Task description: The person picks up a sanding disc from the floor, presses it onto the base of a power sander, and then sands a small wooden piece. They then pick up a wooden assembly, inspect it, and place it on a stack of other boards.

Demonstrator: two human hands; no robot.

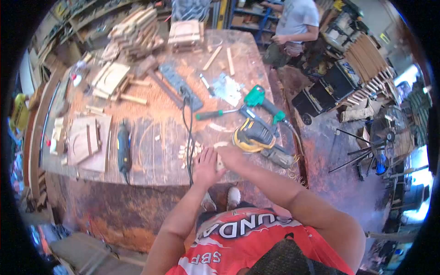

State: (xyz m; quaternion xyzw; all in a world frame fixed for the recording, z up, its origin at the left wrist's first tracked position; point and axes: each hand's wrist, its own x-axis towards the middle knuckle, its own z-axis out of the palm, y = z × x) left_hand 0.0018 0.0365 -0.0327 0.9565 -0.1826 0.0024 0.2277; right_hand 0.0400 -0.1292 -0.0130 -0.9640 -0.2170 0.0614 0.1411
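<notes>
Left hand: spread flat, bracing the wood piece on the bench
Right hand: curled over it, grip unclear

The only lettering that can be read is on the red shirt, on the wearer's side of the left grip and the right grip, just below both forearms. White block capitals across the chest read "UNDA", cut off at both ends by folds. Lower down, smaller white capitals read "SBP". A pale marking on the black case, well off to the right of the grip, is too small to read.
</notes>
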